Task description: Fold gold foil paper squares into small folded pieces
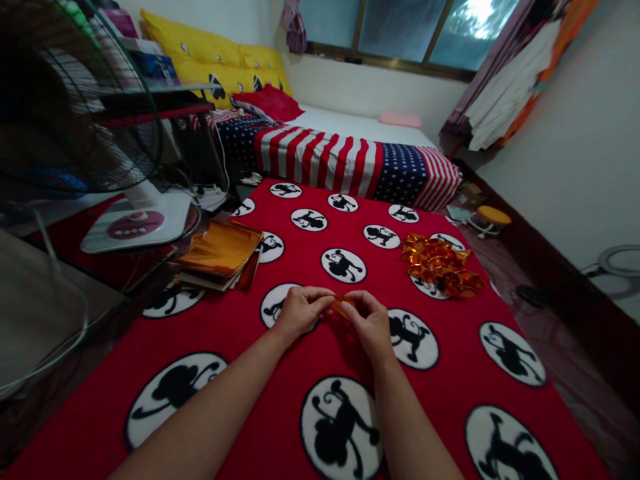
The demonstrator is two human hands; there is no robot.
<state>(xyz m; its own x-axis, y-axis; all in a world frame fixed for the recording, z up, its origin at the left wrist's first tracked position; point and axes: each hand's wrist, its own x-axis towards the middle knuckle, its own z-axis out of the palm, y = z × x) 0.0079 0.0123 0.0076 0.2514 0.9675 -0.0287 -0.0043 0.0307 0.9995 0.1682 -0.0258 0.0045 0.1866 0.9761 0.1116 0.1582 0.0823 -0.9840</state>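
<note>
Between my two hands is a small piece of shiny orange-gold foil paper [342,305], mostly covered by the fingers. My left hand [306,308] pinches its left side with thumb and forefinger. On the other side, my right hand [369,321] pinches it the same way, and the fingertips nearly meet. Both hands are just above a red cloth [280,407] with black monkey figures in white circles. A stack of flat gold foil sheets [220,250] lies to the left. At the right sits a heap of crumpled or folded gold foil pieces [440,263].
An electric fan [137,220] stands at the left, close to the sheet stack, with a white cable [83,313] below it. Beyond the cloth is a bed [340,157] with a stars-and-stripes cover. A yellow-topped stool [494,215] stands on the floor at right.
</note>
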